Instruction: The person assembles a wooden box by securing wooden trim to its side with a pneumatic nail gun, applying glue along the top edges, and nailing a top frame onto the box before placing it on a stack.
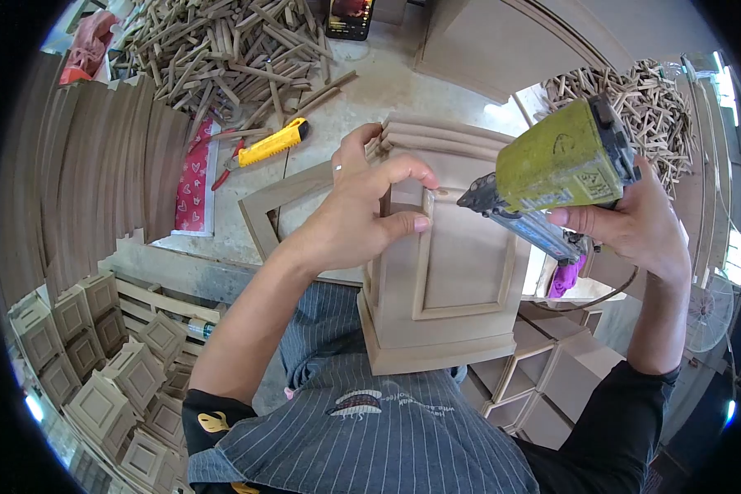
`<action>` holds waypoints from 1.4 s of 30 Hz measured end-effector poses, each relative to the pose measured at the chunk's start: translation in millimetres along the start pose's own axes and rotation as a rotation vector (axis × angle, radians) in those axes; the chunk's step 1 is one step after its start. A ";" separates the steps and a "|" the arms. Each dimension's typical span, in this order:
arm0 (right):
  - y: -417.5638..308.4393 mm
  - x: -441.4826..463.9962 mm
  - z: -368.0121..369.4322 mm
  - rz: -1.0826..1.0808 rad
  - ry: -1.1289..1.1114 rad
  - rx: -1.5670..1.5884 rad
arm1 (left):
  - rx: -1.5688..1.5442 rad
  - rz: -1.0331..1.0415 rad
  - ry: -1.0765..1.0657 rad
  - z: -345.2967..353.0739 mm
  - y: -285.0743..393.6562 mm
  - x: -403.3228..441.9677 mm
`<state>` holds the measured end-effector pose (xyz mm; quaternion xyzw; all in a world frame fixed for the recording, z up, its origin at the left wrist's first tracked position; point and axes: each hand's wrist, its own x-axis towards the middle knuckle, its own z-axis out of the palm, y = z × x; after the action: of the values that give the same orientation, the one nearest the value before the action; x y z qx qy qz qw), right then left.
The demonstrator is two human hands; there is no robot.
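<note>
A wooden box (468,259) with a stepped moulded edge and a framed panel on its upper face rests against my apron, tilted toward me. My left hand (356,206) reaches over its left side, thumb and index finger pinching a thin wooden trim strip (422,272) along the panel's left edge. The fingers behind the box edge are partly hidden. My right hand (646,226) grips a green nail gun (556,156). Its dark nose points left, close to the upper end of the trim, near my left index fingertip. I cannot tell whether the nose touches the wood.
Loose wooden sticks (222,53) are heaped at the back left, more (634,107) at the right. A yellow utility knife (273,143) and red-handled pliers (229,165) lie on the bench beside a wooden frame (259,218). Finished boxes (132,375) are stacked lower left. An air hose (613,292) trails right.
</note>
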<state>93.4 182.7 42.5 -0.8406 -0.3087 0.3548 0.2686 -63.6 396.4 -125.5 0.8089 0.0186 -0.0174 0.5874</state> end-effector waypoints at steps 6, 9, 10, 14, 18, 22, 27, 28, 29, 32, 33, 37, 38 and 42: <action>5.1 10.4 3.5 -0.100 -0.033 0.000 | -0.071 -0.064 0.017 6.3 1.2 1.2; -7.4 15.6 2.9 -0.034 -0.035 -0.030 | -0.051 -0.120 0.026 3.8 9.3 3.3; -9.7 16.8 3.0 -0.007 -0.047 -0.055 | -0.019 -0.145 0.023 3.4 11.1 4.2; -13.4 20.0 6.2 0.007 -0.047 -0.064 | -0.012 -0.149 0.054 5.6 12.1 5.1; -11.6 23.8 6.6 0.042 -0.033 -0.109 | -0.039 -0.157 0.055 6.2 5.0 4.3; -7.1 30.4 5.7 0.069 -0.032 -0.132 | -0.177 -0.113 0.113 12.7 4.2 6.1; -1.0 38.4 0.8 0.108 -0.082 -0.080 | -0.192 -0.097 0.186 15.1 4.2 3.1; 1.4 39.4 -0.2 0.104 -0.109 -0.076 | -0.190 -0.080 0.201 16.2 3.2 1.9; 4.5 40.3 0.4 0.105 -0.112 -0.074 | -0.190 -0.083 0.200 17.9 2.4 0.5; 7.6 42.5 1.3 -0.056 -0.084 -0.088 | -0.155 -0.104 0.274 21.6 3.2 -2.5; 0.7 42.8 -0.3 0.049 -0.111 -0.075 | -0.138 -0.143 0.284 21.1 6.3 -3.7; -7.6 46.3 -0.9 0.239 -0.163 -0.114 | -0.271 -0.290 0.251 17.9 7.9 0.1; -6.0 47.2 0.0 0.238 -0.163 -0.114 | -0.270 -0.291 0.252 17.2 8.7 0.7; 0.7 50.6 2.3 -0.004 -0.145 -0.102 | -0.287 -0.304 0.252 16.1 7.8 2.6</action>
<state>120.1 218.6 18.8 -0.8248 -0.3464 0.3980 0.2031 -60.7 378.7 -123.1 0.7009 0.2155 -0.0016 0.6799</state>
